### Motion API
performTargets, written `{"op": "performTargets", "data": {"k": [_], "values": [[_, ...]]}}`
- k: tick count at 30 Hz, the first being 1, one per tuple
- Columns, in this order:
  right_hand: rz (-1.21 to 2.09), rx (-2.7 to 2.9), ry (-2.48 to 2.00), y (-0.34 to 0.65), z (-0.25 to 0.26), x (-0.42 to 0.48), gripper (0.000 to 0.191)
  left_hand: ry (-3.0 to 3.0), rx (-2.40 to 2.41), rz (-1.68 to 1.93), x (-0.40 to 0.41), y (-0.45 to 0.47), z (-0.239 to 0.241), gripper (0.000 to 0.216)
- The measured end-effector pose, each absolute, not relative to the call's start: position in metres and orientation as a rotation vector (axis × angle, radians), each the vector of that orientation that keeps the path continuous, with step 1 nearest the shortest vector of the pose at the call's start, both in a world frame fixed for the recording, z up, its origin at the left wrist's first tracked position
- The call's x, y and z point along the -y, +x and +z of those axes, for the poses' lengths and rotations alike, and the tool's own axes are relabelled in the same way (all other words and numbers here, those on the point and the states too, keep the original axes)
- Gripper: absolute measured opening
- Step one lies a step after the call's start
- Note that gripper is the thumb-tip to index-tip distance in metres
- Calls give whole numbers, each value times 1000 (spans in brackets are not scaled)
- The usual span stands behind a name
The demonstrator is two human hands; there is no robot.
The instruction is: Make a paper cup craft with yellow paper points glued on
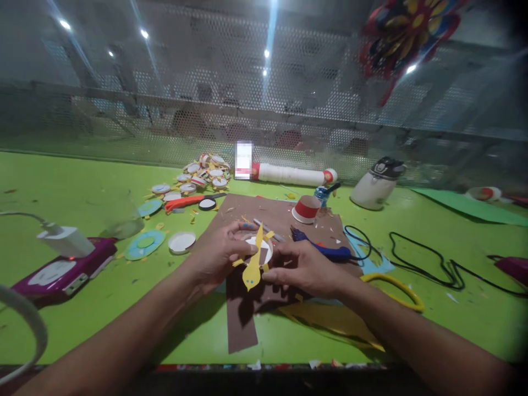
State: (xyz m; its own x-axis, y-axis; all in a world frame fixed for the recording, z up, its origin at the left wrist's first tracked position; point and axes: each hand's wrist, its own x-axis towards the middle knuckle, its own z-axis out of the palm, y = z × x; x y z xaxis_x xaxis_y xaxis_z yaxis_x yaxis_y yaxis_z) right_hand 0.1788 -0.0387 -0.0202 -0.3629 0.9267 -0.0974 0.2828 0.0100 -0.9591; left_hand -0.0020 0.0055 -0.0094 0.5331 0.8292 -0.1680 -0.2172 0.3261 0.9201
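Observation:
Between my hands is a small paper turtle (251, 274), made of a yellow cutout with a blue-eyed head, a pointed tail and little feet on a round white cup piece. My left hand (212, 253) is closed on its left side, the thumb pressing the yellow strip near the middle. On the other side, my right hand (307, 267) pinches the rim beside a yellow foot. Beneath them lies brown paper (241, 324). A blue glue gun (330, 252) rests just beyond my right hand, and a slim pen-like stick (270, 231) is partly hidden behind the turtle.
Similar paper turtles (206, 173) are piled at the back left, near orange-handled scissors (185, 203). A red-and-white paper cup (306, 210) stands upside down on the brown paper. A purple power strip (61, 272) sits left; a black cable (429, 275) loops at right.

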Motion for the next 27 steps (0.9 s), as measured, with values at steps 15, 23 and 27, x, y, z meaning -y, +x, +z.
{"op": "performTargets", "data": {"k": [15, 23, 27], "values": [[1759, 1349, -1156, 174, -16, 35, 31, 1190, -715, 669, -2, -1, -4, 50], [1659, 1188, -1134, 168, -17, 37, 34, 1063, -665, 790, -4, -3, -9, 21], [1579, 1117, -1140, 164, -24, 38, 35, 1063, -731, 736, 1, -2, -8, 14]]}}
